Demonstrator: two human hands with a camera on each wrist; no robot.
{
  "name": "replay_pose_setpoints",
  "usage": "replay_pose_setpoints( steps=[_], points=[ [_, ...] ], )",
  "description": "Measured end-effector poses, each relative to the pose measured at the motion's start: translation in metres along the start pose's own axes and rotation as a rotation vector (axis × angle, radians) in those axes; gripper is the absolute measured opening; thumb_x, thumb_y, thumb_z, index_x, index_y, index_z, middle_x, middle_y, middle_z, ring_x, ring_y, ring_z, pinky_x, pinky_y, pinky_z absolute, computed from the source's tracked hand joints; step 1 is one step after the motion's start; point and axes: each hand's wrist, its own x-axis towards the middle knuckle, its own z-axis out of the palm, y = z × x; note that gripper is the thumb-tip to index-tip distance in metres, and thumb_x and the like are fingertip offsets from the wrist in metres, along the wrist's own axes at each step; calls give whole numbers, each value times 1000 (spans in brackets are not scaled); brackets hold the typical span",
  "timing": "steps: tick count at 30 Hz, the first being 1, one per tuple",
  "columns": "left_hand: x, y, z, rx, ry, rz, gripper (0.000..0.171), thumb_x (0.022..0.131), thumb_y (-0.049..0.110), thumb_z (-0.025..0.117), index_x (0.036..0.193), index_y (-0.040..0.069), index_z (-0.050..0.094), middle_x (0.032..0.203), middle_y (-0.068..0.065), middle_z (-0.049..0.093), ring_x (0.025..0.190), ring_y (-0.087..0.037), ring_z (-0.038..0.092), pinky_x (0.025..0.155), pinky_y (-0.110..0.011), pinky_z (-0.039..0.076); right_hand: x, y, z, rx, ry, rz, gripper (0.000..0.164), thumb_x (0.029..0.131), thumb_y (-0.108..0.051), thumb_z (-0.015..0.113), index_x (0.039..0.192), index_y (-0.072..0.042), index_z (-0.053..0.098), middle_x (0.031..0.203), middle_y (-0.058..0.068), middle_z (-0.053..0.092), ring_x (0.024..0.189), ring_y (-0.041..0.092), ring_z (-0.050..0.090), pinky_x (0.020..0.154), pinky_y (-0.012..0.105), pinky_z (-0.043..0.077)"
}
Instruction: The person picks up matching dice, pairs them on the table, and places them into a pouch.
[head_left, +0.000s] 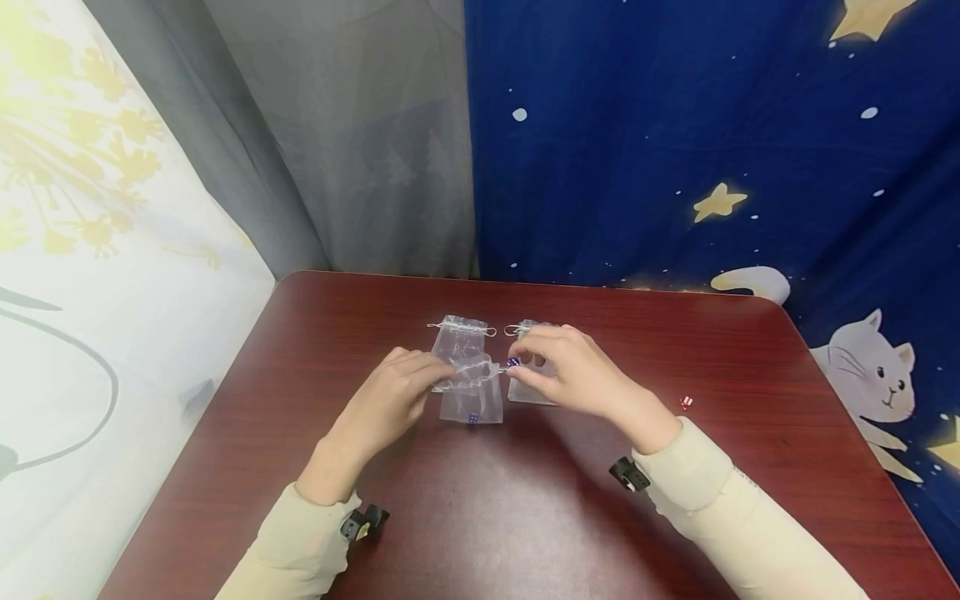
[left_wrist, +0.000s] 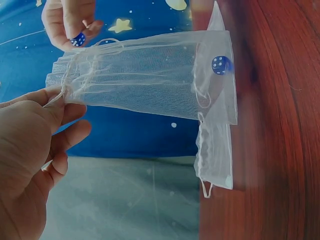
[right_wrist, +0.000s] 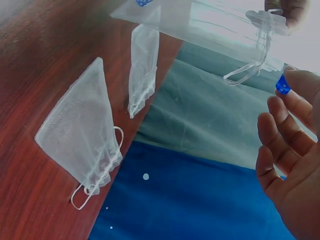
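Observation:
My left hand (head_left: pixel 393 387) pinches the gathered mouth of a sheer white drawstring pouch (left_wrist: pixel 145 75), which is held up over the table with its mouth toward the right hand. A blue die with white dots (left_wrist: pixel 220 65) lies inside at the pouch's bottom end. Between thumb and forefinger, my right hand (head_left: pixel 573 371) holds a second blue die (right_wrist: pixel 283 85) close beside the pouch's mouth and cord. Two more sheer pouches lie flat behind: one at the left (head_left: pixel 459 333), partly covered by the held pouch, and one at the right (right_wrist: pixel 82 125), partly hidden by the right hand in the head view.
Small red dice (head_left: pixel 686 402) lie on the reddish-brown table (head_left: pixel 480 517), to the right of the right hand. Curtains, grey (head_left: pixel 375 150) and blue with stars (head_left: pixel 600 167), hang just behind the table's far edge. A white patterned one (head_left: pixel 75 250) hangs at the left.

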Motion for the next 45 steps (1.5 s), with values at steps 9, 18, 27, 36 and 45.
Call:
replay_pose_setpoints(
  steps=[9, 18, 27, 36, 45],
  points=[
    [4, 2, 3, -3, 10, 18, 31, 80, -13, 73, 104, 6, 75, 97, -2, 74, 90, -20, 69, 79, -36, 50, 6, -4, -1, 11, 12, -25, 12, 89, -22, 79, 96, -13, 74, 82, -6, 65, 74, 13, 62, 70, 34, 48],
    [10, 5, 8, -18, -2, 38, 31, 80, -13, 72, 105, 6, 75, 98, -2, 74, 91, -18, 69, 79, -36, 50, 12, -8, 3, 32, 15, -34, 11, 87, -19, 80, 94, -14, 74, 79, -8, 62, 72, 6, 57, 68, 30, 47],
    [13, 8, 10, -10, -14, 37, 27, 82, -10, 73, 104, 6, 76, 97, -2, 74, 90, -18, 69, 81, -35, 50, 11, -9, 5, 46, -14, -12, 11, 88, -20, 80, 95, -13, 74, 77, -7, 59, 70, 14, 58, 65, 28, 46],
    [13, 9, 9, -14, -23, 30, 27, 83, -10, 71, 104, 7, 75, 97, -1, 74, 89, -17, 68, 80, -34, 49, 10, -8, 6, 46, -28, -3, 14, 89, -22, 79, 97, -12, 75, 77, -6, 60, 68, 12, 55, 67, 30, 45],
    [11, 8, 10, -13, -12, 33, 26, 82, -9, 74, 104, 6, 75, 97, -2, 75, 89, -17, 69, 80, -34, 49, 5, -4, 6, 69, -23, 21, 15, 90, -25, 78, 99, -14, 74, 77, -9, 58, 66, 11, 55, 63, 28, 44]
  ],
)
